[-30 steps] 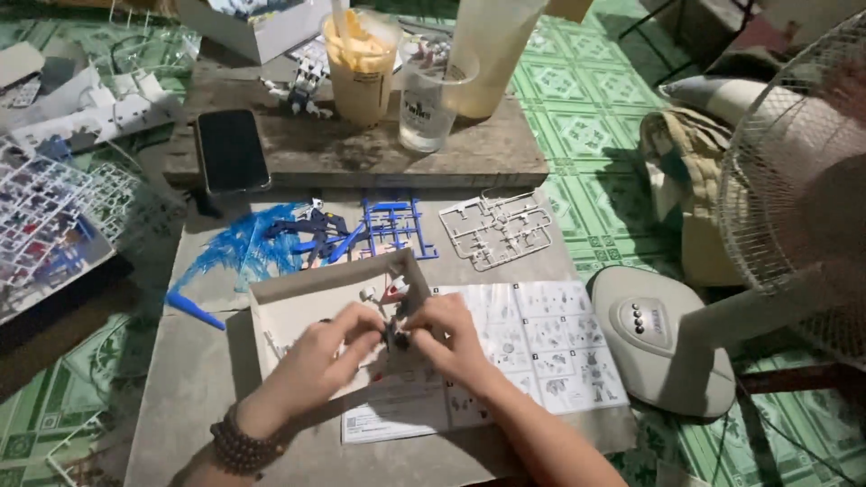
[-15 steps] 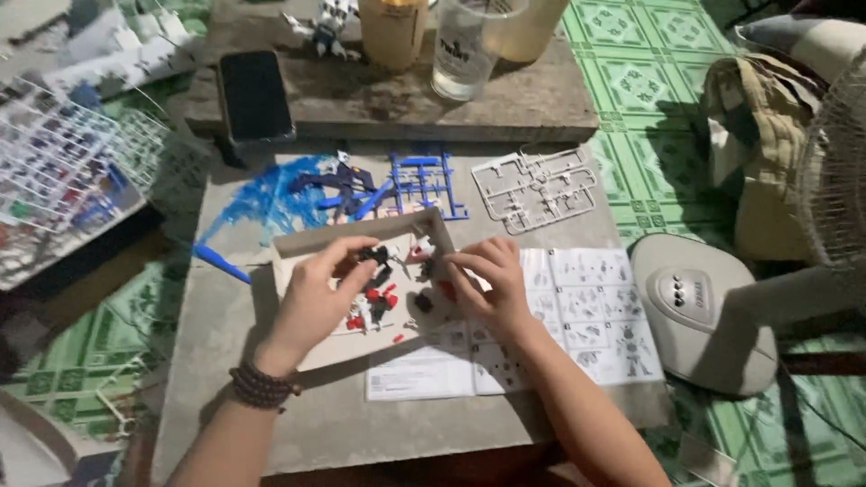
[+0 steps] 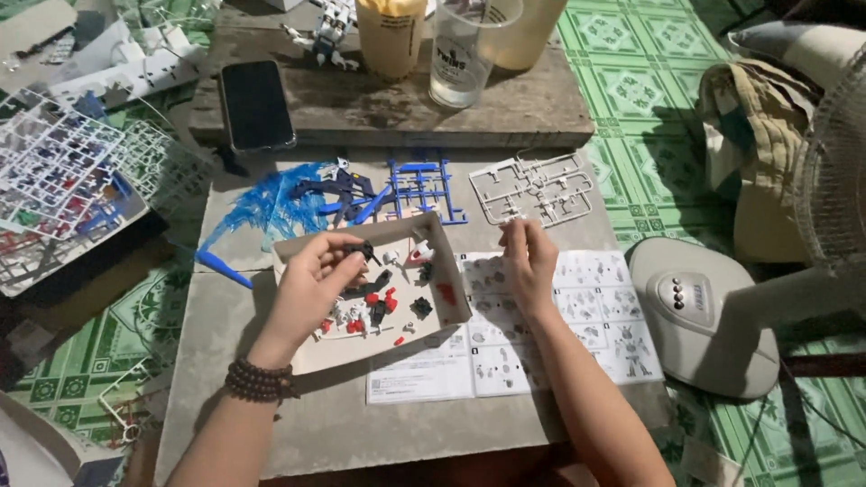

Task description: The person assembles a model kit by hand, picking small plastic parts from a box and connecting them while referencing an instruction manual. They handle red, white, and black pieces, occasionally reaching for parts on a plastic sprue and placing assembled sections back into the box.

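Two hands work a model kit: the left hand [image 3: 311, 280] pinches a small dark part [image 3: 361, 250] above the cardboard tray [image 3: 446, 271], the right hand [image 3: 530, 257] pinches something tiny beneath the white parts frame [image 3: 537, 189]. Many loose pieces remain unassembled.

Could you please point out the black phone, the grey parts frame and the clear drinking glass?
Black phone [image 3: 257, 105]: head view, middle of its screen.
Grey parts frame [image 3: 538, 187]: head view, central bars.
Clear drinking glass [image 3: 463, 63]: head view, side wall.

Bare forearms; dark beaded bracelet [image 3: 260, 381] on left wrist.
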